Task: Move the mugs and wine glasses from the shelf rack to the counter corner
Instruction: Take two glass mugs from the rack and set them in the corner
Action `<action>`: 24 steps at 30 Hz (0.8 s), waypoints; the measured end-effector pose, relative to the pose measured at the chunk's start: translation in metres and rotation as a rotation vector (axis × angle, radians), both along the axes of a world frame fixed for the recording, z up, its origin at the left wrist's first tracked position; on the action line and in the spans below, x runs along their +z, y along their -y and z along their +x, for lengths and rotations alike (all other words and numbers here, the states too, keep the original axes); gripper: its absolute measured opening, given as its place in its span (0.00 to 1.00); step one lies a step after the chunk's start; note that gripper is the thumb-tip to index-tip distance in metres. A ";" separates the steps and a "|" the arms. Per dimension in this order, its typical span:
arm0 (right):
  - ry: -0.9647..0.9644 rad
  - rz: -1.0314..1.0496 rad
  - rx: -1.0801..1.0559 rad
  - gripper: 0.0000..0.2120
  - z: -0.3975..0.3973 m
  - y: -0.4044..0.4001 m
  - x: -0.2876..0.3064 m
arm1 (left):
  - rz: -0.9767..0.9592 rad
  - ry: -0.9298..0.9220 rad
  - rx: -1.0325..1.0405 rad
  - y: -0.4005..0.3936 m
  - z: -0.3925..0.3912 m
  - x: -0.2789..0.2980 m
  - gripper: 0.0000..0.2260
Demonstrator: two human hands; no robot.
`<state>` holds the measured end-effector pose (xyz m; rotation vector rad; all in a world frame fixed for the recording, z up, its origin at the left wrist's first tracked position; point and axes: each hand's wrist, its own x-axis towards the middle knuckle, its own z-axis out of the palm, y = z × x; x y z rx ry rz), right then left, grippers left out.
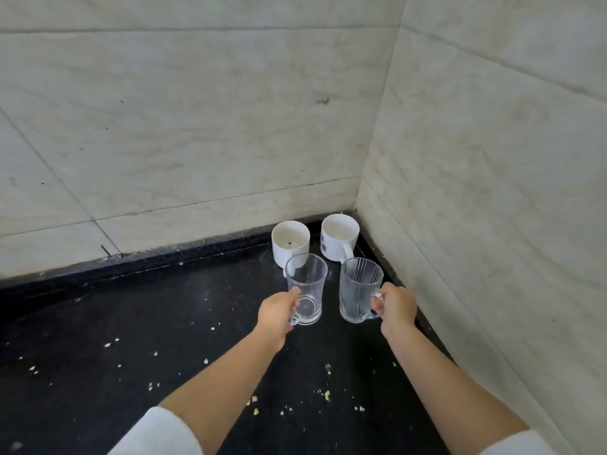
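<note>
Two white ceramic mugs stand in the corner of the black counter (131,339): a plain one (290,243) on the left and one with blue print (339,237) on the right. In front of them are two glass mugs. My left hand (279,311) grips the handle of the smooth clear glass mug (306,289). My right hand (395,307) grips the handle of the ribbed glass mug (358,289). Both glass mugs are upright, at or just above the counter; I cannot tell if they touch it.
Pale tiled walls (197,142) meet at the corner, with the right wall (492,192) close beside my right hand. Small pale crumbs (326,394) are scattered over the counter. A raised black ledge runs along the foot of both walls.
</note>
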<state>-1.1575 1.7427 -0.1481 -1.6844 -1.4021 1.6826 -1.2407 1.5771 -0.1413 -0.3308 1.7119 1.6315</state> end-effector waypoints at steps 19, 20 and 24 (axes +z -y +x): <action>-0.005 0.076 0.071 0.15 -0.026 -0.050 -0.041 | 0.011 -0.034 0.055 -0.027 -0.006 -0.031 0.14; 0.005 0.097 0.094 0.14 -0.025 -0.049 -0.042 | 0.017 -0.033 0.050 -0.026 -0.005 -0.031 0.15; 0.048 0.179 0.175 0.07 -0.021 -0.046 -0.047 | -0.036 -0.081 0.023 -0.027 -0.004 -0.033 0.14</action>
